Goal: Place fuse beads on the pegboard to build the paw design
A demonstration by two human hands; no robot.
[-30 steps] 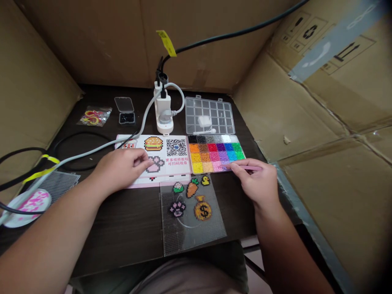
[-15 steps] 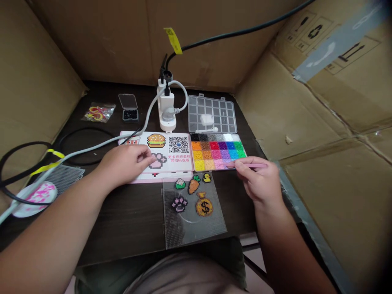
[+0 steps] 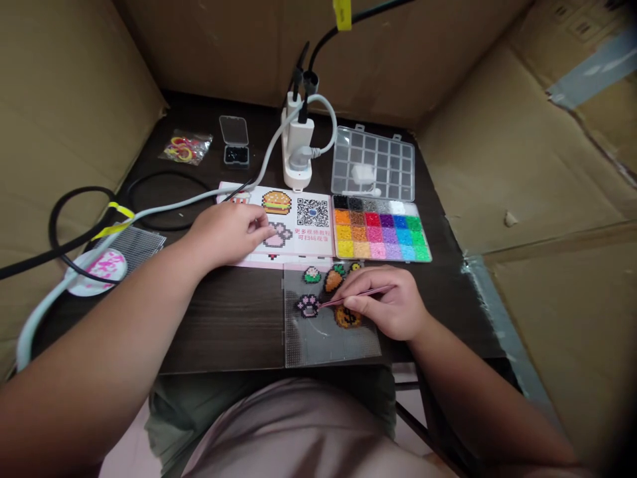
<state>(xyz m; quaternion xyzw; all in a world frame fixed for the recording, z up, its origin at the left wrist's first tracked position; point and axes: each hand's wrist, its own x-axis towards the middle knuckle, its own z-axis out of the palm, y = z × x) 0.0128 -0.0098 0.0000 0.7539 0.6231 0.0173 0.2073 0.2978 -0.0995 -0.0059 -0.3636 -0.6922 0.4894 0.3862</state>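
My right hand point(image 3: 385, 303) is closed on pink tweezers point(image 3: 371, 292), whose tips touch or hover at the right side of the pink-and-black paw point(image 3: 309, 306) on the clear pegboard point(image 3: 303, 348). Also on the board are a carrot point(image 3: 334, 280), a green-and-white bead figure point(image 3: 312, 274) and a money bag point(image 3: 348, 317), partly covered by my fingers. My left hand point(image 3: 233, 231) rests on the pattern sheet point(image 3: 313, 247), fingertips pressed together beside the printed paw; anything between them is too small to tell. Right of the sheet lies the bead box point(image 3: 381, 232), filled with many colours.
Behind the bead box is its clear lid point(image 3: 373, 162) with a white object on it. A power strip point(image 3: 297, 156) with cables stands behind the sheet. Farther left are a small black-bead box point(image 3: 236, 154), a plastic bag point(image 3: 185, 147) and a white dish point(image 3: 97, 272). Cardboard walls surround the table.
My right hand has moved with the tweezers from the bead box down and left to the paw on the pegboard. My left hand stays by the printed paw. The camera view has shifted.
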